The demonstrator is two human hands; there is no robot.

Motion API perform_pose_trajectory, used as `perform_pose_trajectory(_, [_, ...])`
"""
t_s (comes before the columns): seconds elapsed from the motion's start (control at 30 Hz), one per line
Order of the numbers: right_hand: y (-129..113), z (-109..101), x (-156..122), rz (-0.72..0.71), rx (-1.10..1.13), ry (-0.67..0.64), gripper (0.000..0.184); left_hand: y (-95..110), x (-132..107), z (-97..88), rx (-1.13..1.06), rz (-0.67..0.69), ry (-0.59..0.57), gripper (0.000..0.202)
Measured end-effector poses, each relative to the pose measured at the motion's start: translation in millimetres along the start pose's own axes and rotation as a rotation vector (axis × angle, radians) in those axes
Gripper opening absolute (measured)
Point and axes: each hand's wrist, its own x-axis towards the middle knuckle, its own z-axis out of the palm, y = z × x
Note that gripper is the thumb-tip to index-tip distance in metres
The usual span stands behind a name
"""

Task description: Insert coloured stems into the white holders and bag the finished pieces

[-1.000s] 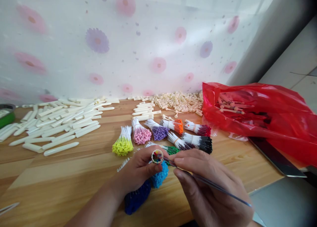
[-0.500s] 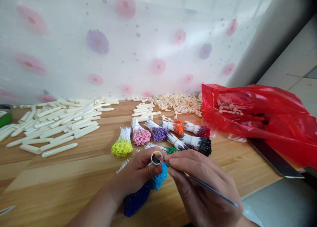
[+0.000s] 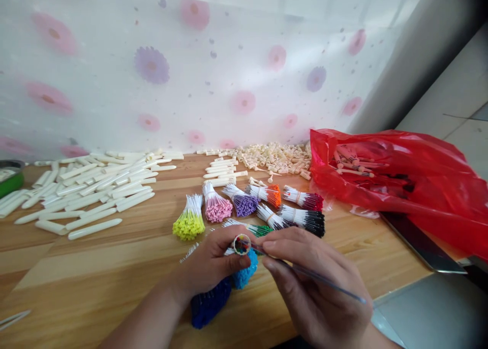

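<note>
My left hand [image 3: 211,264] is closed around a small white round holder [image 3: 242,244] whose open end shows coloured tips inside. My right hand [image 3: 312,283] pinches thin metal tweezers [image 3: 324,284], their tip right at the holder's mouth. Directly under my hands lie a light blue bundle [image 3: 246,274] and a dark blue bundle [image 3: 208,303] of coloured-tip sticks. Just beyond them, more bundles lie on the wooden table [image 3: 95,267]: yellow [image 3: 188,226], pink [image 3: 218,209], purple [image 3: 244,202], orange [image 3: 272,194], red [image 3: 310,200], black [image 3: 310,221] and green [image 3: 263,230].
Several long white plastic tubes [image 3: 87,196] are spread at the left. A heap of small cream caps [image 3: 274,157] lies at the back. A red plastic bag [image 3: 400,181] with more parts sits at the right, over a dark flat slab [image 3: 423,245]. A green container [image 3: 9,179] is at far left.
My hands and the holder stay almost in place; the tweezers' tip works at the holder's mouth. The view shifted only slightly.
</note>
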Motion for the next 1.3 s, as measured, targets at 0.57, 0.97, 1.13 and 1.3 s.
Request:
perform_pose_trajectory(0.57, [85.2, -105.1, -71.2, 0.329, -0.819, -0.989, 0.015, -11.0, 7.2, -5.8, 0.341, -0.067, 0.254, 0.034])
perform_pose_trajectory(0.97, [218.3, -23.8, 85.6, 0.375, -0.864, -0.985, 0.024, -20.9, 3.6, -22.0, 0.275, -0.061, 0.335, 0.033])
perform_pose_trajectory(1.13, [247.4, 7.3, 105.5, 0.434, -0.862, -1.136, 0.028, -23.0, 2.3, -27.7, 0.227, -0.048, 0.314, 0.032])
perform_pose_trajectory(1.3, [210.6, -10.4, 111.0, 0.428, -0.742, -0.887, 0.024, -18.9, 2.2, -25.3, 0.219, 0.009, 0.315, 0.03])
